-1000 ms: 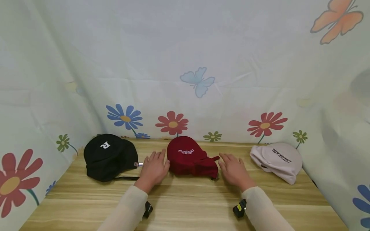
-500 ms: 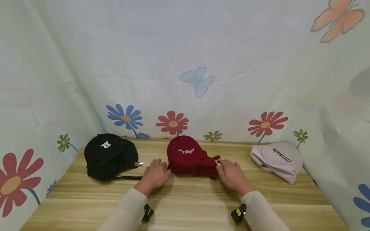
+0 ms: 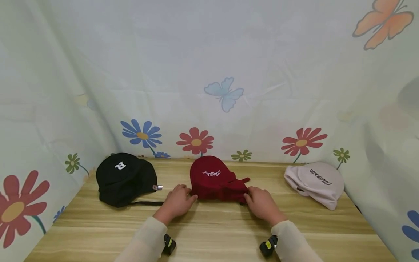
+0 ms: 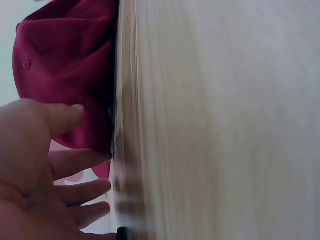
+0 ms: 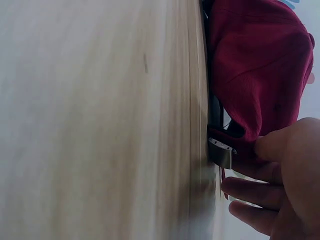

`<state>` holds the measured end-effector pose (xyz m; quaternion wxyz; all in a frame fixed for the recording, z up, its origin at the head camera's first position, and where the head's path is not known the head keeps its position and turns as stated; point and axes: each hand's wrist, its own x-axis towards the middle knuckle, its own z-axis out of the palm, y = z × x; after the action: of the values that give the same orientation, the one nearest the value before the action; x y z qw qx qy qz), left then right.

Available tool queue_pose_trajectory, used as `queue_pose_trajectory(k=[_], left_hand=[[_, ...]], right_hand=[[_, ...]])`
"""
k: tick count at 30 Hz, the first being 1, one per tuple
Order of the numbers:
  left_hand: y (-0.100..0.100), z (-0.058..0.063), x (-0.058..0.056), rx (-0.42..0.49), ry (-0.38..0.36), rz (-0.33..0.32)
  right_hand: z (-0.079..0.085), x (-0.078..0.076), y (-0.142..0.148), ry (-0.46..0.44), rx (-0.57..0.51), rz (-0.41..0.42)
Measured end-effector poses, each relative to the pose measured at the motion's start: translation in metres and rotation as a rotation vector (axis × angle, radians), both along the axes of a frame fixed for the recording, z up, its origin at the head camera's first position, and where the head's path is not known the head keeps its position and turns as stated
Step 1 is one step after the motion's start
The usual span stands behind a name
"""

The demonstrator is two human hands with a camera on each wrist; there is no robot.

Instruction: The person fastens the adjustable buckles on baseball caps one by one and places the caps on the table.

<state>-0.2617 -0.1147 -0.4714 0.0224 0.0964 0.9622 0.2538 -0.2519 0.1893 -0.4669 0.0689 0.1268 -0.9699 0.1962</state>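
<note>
A dark red baseball cap [image 3: 212, 182] with white lettering lies mid-table between both hands. At its left side is my left hand [image 3: 178, 201], its fingers spread and fairly straight. In the left wrist view the thumb [image 4: 65, 117] overlaps the red cloth, and the fingertips reach down close to the tabletop. My right hand [image 3: 262, 203] pinches the cap's right edge between thumb and index finger. The right wrist view shows that thumb on the cloth right beside a metal strap buckle [image 5: 220, 152], with the other fingers below it.
To the left lies a black cap [image 3: 126, 178] with a white R, its strap trailing toward my left hand. A pale pinkish cap [image 3: 315, 183] lettered COLORADO lies on the right. The wooden table [image 3: 216, 233] ends at a flower-printed curtain [image 3: 183, 72].
Both hands have drawn slightly toward me along the red cap's sides. The right fingers have gone from straight beside the cap to pinching its edge. All three caps stay in place.
</note>
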Motion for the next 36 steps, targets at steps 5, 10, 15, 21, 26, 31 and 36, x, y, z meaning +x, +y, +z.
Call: queue_pose_trajectory(k=[5, 10, 15, 21, 26, 31, 36], left_hand=[[0.002, -0.001, -0.004, 0.090, 0.066, 0.047], [0.001, 0.002, -0.006, 0.138, 0.077, 0.081], [0.002, 0.004, -0.007, 0.195, 0.051, 0.090], [0.005, 0.006, -0.007, 0.363, -0.045, 0.146], [0.005, 0.009, -0.007, 0.599, -0.145, 0.172], [0.006, 0.017, -0.005, 0.880, -0.253, 0.207], [0.006, 0.018, -0.004, 1.036, -0.302, 0.225]], right_hand=[[-0.001, -0.001, -0.002, -0.012, -0.027, 0.010], [0.001, -0.002, -0.004, -0.018, -0.042, 0.008], [0.008, 0.001, -0.008, 0.018, -0.062, 0.023], [0.017, 0.003, -0.013, 0.019, -0.107, 0.030], [0.024, 0.004, -0.017, 0.022, -0.139, 0.030], [0.033, 0.005, -0.019, 0.027, -0.149, 0.026], [0.039, 0.004, -0.021, 0.067, -0.172, 0.041]])
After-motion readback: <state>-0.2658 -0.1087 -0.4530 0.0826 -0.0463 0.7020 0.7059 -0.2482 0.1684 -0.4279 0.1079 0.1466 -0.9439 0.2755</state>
